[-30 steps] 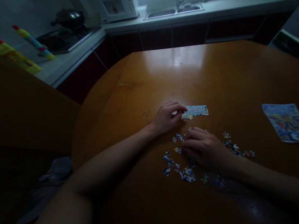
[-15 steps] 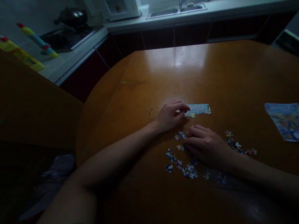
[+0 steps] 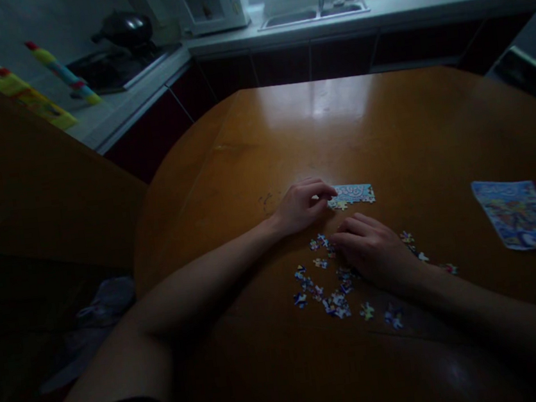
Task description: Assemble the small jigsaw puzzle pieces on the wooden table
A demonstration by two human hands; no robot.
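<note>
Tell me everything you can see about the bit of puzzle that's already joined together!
The joined puzzle section is a strip, mostly light blue with pale curly shapes, and it looks like printed cardboard. Its far edge looks straight; its near edge is bumpy, with a yellowish part sticking out near the left. It lies flat on the brown table, beyond the loose pieces. The left hand is at its left end; whether the fingers touch it is hard to tell.
</note>
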